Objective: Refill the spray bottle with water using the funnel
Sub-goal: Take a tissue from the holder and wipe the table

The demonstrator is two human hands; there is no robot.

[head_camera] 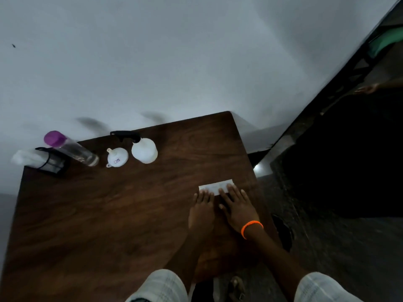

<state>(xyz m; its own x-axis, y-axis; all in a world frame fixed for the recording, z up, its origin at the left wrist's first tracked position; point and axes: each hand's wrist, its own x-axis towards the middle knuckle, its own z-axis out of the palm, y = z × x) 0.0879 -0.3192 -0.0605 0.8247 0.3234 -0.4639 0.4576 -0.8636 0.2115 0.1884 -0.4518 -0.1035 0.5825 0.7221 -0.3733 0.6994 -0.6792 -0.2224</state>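
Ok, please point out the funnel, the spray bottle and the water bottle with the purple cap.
funnel point(117, 157): head view, on its white cone.
spray bottle point(144, 150): head view, on its white body.
water bottle point(75, 151): head view, on its clear body.

No text, brand, number or sign can be read with certainty anywhere in the head view.

The white funnel point(117, 157) on the tabletop point(122, 214) carries a small sticker on its cone, with a dark purple mark; its characters are too small and blurred to make out.

The clear water bottle point(72, 149) with the purple cap shows faint dark markings low on its side, possibly printing; illegible.

The white paper slip point(214, 186) near the right edge of the tabletop bears faint lines that may be print; nothing on it can be read.

The white spray bottle point(144, 150) shows no visible label on the side facing the camera.
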